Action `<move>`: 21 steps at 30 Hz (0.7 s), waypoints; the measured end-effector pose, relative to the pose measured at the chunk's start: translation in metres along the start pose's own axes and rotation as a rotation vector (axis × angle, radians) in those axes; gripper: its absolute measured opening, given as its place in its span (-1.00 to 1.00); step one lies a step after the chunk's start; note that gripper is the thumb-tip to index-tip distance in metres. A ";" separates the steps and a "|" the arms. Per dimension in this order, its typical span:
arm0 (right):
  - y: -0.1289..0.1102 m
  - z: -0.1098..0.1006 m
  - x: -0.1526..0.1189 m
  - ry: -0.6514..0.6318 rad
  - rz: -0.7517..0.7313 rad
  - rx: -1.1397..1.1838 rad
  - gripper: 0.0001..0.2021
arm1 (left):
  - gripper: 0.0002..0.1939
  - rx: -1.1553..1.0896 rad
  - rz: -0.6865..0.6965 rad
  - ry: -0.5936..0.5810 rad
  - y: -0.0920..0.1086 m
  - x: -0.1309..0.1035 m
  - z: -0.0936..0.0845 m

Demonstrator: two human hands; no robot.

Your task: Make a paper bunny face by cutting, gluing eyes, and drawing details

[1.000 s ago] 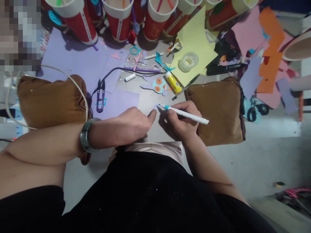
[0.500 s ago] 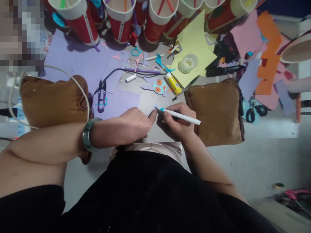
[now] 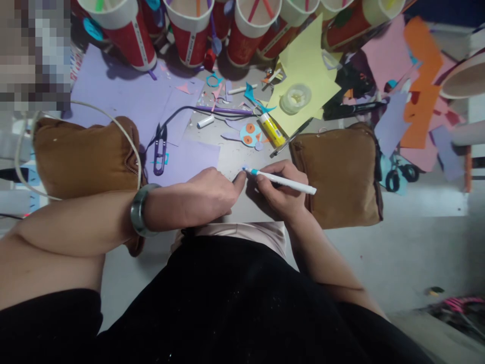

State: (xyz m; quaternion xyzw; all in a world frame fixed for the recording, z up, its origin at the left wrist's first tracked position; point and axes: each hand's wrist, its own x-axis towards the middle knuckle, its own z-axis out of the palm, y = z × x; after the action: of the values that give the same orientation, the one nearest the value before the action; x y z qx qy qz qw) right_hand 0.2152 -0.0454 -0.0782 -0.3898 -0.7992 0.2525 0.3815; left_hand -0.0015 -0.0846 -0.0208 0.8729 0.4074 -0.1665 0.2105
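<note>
My right hand (image 3: 285,189) is closed round a white marker (image 3: 290,182) with a teal band, its tip down to the left at a tiny bluish piece (image 3: 244,168). My left hand (image 3: 212,194) has its index finger stretched to that piece, beside the tip; its other fingers are curled under and what they hold, if anything, is hidden. Beyond the hands lies a paper figure (image 3: 250,135) with a light-blue face and orange eyes. A yellow glue stick (image 3: 272,130) and a marker cap (image 3: 205,122) rest near it.
Red and white cups (image 3: 248,43) line the far side. Purple scissors (image 3: 160,151) lie on purple paper (image 3: 125,91) at left. Brown cushions (image 3: 87,156) flank the work area. A round tub (image 3: 296,98) sits on yellow paper (image 3: 303,60); paper scraps (image 3: 420,101) pile up at right.
The whole view has shifted very slightly, with things a few pixels further right. Both hands keep nearly the same pose, and the marker tip stays at the small piece.
</note>
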 end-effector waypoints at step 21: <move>0.017 0.005 -0.011 0.142 0.248 0.207 -0.83 | -0.10 0.044 -0.003 -0.061 0.001 0.002 0.000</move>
State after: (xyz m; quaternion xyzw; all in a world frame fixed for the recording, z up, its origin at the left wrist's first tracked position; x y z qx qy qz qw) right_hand 0.2226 -0.0456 -0.0977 -0.4608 -0.6859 0.3502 0.4410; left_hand -0.0002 -0.0841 -0.0216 0.8713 0.3983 -0.2021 0.2035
